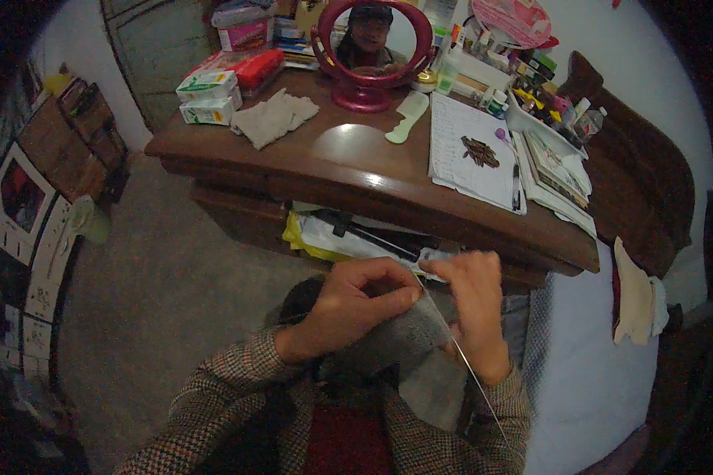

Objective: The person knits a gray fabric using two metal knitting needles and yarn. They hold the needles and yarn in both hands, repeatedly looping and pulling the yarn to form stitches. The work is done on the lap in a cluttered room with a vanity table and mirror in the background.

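Observation:
A piece of grey knitted fabric (420, 325) hangs between my two hands, above my lap. My left hand (365, 300) pinches its upper edge between thumb and index finger. A long thin metal knitting needle (470, 367) slants from those fingertips down across the right palm and past the right sleeve. My right hand (475, 309) is at the fabric's right edge around this needle, its index finger stretched toward the left fingertips. That hand is slightly blurred, and its lower fingers are partly hidden. Any second needle cannot be made out.
A wooden desk (243, 159) stands ahead, with a red-framed mirror (362, 102), a comb (409, 116), a cloth (273, 119) and written paper (451, 136) on top. Below, an open drawer (356, 234) holds bags. A bed (588, 356) lies right; a white cabinet (47, 261) stands left.

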The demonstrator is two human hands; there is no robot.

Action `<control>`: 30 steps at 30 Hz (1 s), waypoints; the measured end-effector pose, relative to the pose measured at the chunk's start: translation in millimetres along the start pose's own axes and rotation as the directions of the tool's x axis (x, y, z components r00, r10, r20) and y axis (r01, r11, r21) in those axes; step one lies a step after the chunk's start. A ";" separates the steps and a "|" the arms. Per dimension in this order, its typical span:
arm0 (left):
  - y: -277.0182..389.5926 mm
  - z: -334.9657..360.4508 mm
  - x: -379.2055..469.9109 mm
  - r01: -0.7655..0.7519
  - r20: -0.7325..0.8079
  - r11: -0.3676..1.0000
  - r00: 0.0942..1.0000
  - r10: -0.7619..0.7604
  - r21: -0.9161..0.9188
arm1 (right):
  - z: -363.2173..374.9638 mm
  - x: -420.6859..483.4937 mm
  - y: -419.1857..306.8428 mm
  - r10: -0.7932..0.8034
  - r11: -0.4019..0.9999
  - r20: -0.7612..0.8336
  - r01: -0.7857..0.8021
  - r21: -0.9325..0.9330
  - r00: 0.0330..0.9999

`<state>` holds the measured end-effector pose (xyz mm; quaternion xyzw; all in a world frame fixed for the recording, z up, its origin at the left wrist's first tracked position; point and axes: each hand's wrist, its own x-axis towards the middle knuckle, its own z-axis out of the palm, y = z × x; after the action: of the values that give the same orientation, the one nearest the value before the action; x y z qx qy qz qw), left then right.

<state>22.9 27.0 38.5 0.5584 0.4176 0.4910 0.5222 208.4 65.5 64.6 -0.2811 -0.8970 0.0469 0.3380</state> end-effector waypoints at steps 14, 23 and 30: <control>-6.4 3.5 -1.2 -0.056 -0.184 0.963 0.983 0.007 -0.265 | -4.4 -17.8 2.3 -0.161 0.983 -0.071 0.153 -0.103 0.984; 1.3 -10.1 -4.1 0.091 0.036 0.975 0.996 -0.086 -0.202 | -7.7 -12.5 8.2 -0.105 0.994 0.178 0.098 0.045 0.978; -1.5 -7.4 0.7 0.138 0.107 0.990 0.985 -0.135 -0.022 | -1.8 13.2 1.9 -0.024 0.991 0.048 0.017 0.136 0.999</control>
<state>15.8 29.1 36.9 0.5457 0.4194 0.4300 0.5842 202.4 74.0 73.2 -0.2469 -0.9027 0.1112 0.3343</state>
